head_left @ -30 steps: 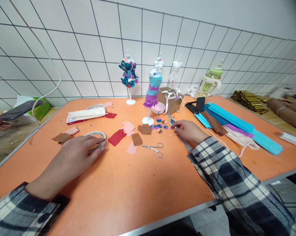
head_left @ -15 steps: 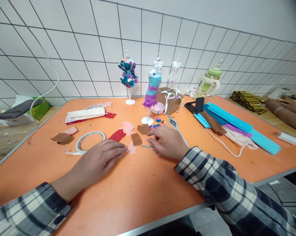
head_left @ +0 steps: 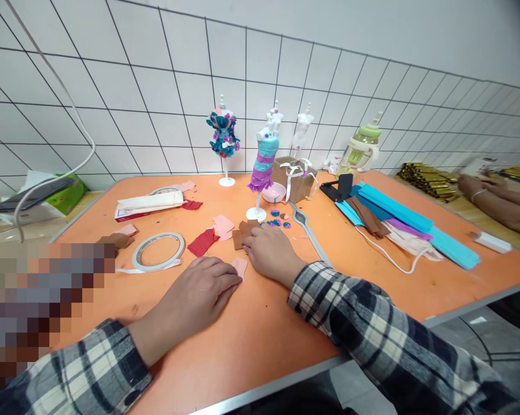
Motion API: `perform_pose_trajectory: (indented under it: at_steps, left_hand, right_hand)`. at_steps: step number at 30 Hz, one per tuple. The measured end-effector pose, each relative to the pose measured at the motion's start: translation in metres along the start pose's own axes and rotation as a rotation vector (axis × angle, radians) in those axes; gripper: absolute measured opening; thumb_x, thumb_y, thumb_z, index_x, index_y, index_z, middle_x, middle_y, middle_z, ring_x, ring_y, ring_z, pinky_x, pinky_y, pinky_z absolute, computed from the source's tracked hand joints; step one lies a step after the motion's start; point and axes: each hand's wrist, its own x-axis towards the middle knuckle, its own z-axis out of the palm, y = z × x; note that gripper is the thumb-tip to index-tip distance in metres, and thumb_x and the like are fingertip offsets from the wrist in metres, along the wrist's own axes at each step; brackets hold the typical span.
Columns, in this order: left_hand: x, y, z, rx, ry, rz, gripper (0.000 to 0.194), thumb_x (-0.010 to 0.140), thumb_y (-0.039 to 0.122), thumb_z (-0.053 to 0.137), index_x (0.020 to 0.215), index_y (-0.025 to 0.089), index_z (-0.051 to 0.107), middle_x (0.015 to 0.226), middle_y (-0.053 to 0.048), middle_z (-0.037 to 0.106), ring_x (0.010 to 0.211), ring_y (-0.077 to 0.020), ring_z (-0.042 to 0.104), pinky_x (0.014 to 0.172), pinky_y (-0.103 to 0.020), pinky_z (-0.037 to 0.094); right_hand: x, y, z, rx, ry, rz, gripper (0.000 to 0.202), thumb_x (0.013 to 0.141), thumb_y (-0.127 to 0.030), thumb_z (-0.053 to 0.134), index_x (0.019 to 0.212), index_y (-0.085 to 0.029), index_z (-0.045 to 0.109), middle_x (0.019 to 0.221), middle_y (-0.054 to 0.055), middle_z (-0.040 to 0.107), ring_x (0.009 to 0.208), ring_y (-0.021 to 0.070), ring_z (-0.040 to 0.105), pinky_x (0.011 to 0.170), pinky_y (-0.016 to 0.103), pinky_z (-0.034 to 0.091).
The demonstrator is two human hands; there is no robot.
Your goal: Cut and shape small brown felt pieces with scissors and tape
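Observation:
My left hand (head_left: 203, 297) rests on the table, fingers bent together, with the tips on the lower edge of a small pink crepe paper piece (head_left: 239, 267). My right hand (head_left: 272, 253) is closed, its fingertips at brown crepe paper pieces (head_left: 243, 235) that overlap. The small scissors are out of sight now. A red paper piece (head_left: 202, 242) and another pink piece (head_left: 223, 226) lie just beyond my left hand. Behind them stands a small white dress form (head_left: 265, 158) wrapped in blue and purple crepe paper. Purple and teal bits (head_left: 281, 219) lie by its base.
A tape roll (head_left: 158, 252) lies left. Another decorated dress form (head_left: 223, 135) stands at the back, near a cardboard box (head_left: 298, 180) and a pink bowl (head_left: 274, 192). Folded crepe paper (head_left: 398, 207) and a bottle (head_left: 361, 151) are right. Another person's arm (head_left: 488, 202) shows far right.
My right hand has moved left onto the brown pieces, which now overlap; the scissors have gone from view. My left hand has moved right to the small pink piece. A pixelated patch covers the lower left.

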Motion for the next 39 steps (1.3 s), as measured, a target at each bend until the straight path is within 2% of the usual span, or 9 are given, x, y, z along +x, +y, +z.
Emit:
perform_pose_trajectory:
  at_steps: [3,6,10,13,19,26,32,36,39]
  left_hand:
    - [-0.004,-0.003,0.003,-0.008,0.015,-0.063,0.028,0.098,0.026,0.047,0.109,0.024,0.072,0.102,-0.005,0.076,0.095,-0.0256,0.065,0.082,-0.042,0.049]
    - [-0.007,-0.009,0.006,-0.103,0.049,-0.157,0.024,0.096,0.026,0.049,0.11,0.025,0.069,0.103,-0.005,0.076,0.096,-0.0245,0.067,0.084,-0.04,0.051]
    - [-0.006,-0.011,0.007,-0.321,0.062,-0.358,0.017,0.089,0.022,0.055,0.106,0.025,0.058,0.096,-0.002,0.076,0.085,-0.0214,0.071,0.073,-0.033,0.053]
    - [-0.004,-0.009,0.006,-0.416,0.08,-0.424,0.019,0.086,0.022,0.057,0.104,0.026,0.051,0.09,0.002,0.075,0.076,-0.019,0.071,0.066,-0.029,0.052]
    - [-0.005,-0.008,-0.001,-0.248,0.027,-0.398,0.008,0.086,0.024,0.056,0.093,0.025,0.06,0.085,0.0,0.074,0.076,-0.0204,0.068,0.065,-0.03,0.048]
    - [-0.005,-0.013,0.0,-0.14,0.03,-0.193,0.024,0.091,0.02,0.05,0.092,0.023,0.073,0.092,-0.004,0.075,0.085,-0.0207,0.066,0.076,-0.033,0.05]
    - [0.006,-0.019,0.003,-0.051,0.048,-0.152,0.025,0.091,0.021,0.049,0.089,0.02,0.074,0.089,-0.006,0.074,0.083,-0.0236,0.066,0.074,-0.036,0.05]
    - [0.006,-0.022,0.003,-0.032,0.05,-0.136,0.026,0.092,0.022,0.05,0.091,0.022,0.075,0.091,-0.006,0.075,0.086,-0.0244,0.067,0.078,-0.038,0.049]
    - [0.002,-0.024,0.003,-0.03,0.048,-0.14,0.026,0.093,0.026,0.051,0.092,0.022,0.076,0.094,-0.006,0.075,0.089,-0.0253,0.067,0.08,-0.039,0.05]
  right_hand:
    - [-0.007,-0.002,-0.002,0.086,0.076,0.004,0.027,0.097,-0.025,0.047,0.112,-0.02,0.07,0.103,0.008,0.068,0.097,0.0239,0.058,0.073,0.034,0.04]
    - [-0.014,-0.006,-0.003,0.204,0.125,-0.01,0.022,0.095,-0.026,0.051,0.108,-0.021,0.069,0.099,0.006,0.068,0.093,0.0207,0.059,0.071,0.031,0.039]
    - [-0.019,-0.016,-0.001,0.288,0.092,-0.113,0.016,0.092,-0.027,0.056,0.093,-0.02,0.071,0.089,0.004,0.069,0.086,0.0182,0.058,0.07,0.03,0.037]
    - [-0.019,-0.024,0.002,0.283,0.037,-0.179,0.019,0.093,-0.031,0.057,0.096,-0.021,0.072,0.087,0.004,0.069,0.084,0.0186,0.058,0.068,0.03,0.036]
    - [-0.018,-0.024,0.006,0.271,-0.03,-0.224,0.021,0.093,-0.028,0.055,0.098,-0.021,0.074,0.09,0.005,0.072,0.088,0.0196,0.059,0.072,0.031,0.038]
    - [-0.02,-0.025,0.005,0.243,-0.028,-0.177,0.016,0.091,-0.029,0.056,0.094,-0.021,0.069,0.091,0.004,0.07,0.088,0.0195,0.059,0.071,0.031,0.039]
    - [-0.009,-0.023,0.003,0.235,0.01,-0.13,0.015,0.087,-0.025,0.054,0.097,-0.019,0.065,0.095,0.005,0.068,0.088,0.0204,0.06,0.073,0.031,0.041]
    - [-0.006,-0.018,0.005,0.178,-0.004,-0.148,0.016,0.088,-0.028,0.054,0.091,-0.02,0.067,0.092,0.005,0.068,0.087,0.0211,0.059,0.073,0.032,0.041]
    - [-0.011,-0.015,0.007,0.214,0.021,-0.122,0.018,0.089,-0.031,0.056,0.098,-0.02,0.068,0.098,0.005,0.068,0.092,0.0211,0.058,0.075,0.032,0.042]
